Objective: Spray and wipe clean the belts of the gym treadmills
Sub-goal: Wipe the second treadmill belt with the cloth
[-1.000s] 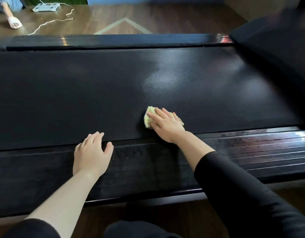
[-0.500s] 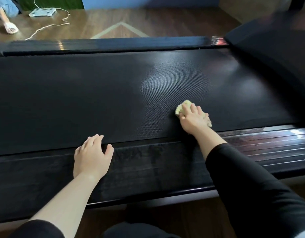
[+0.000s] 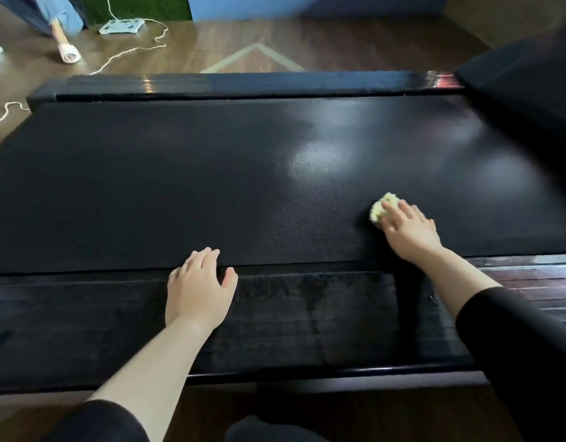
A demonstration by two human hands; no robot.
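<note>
Cloth (image 3: 381,209): small, pale yellow, bunched, lying on the black treadmill belt (image 3: 211,186) in its right-hand part, a little in from the near edge. Right hand (image 3: 409,233): flat on top of the cloth, fingers (image 3: 402,210) nearly straight and spread, pressing down rather than curling round it; only the cloth's far-left corner shows beyond the fingertips. Left hand (image 3: 197,290): palm on the near side rail (image 3: 307,314), fingers relaxed and extended onto the belt's edge, thumb out to the side, holding nothing. Change: across the last second the cloth and right hand travel rightward along the near strip of the belt, from about mid-belt to their present place, while the left hand stays planted at the same spot as a brace. Reading: a sideways wiping stroke is under way, and the near strip from the middle to the right is probably covered; the far half and the left end are likely still to do. Further difference: more of the belt's left end and the wooden floor (image 3: 243,36) beyond it now show. Spray bottle: not in view.
</note>
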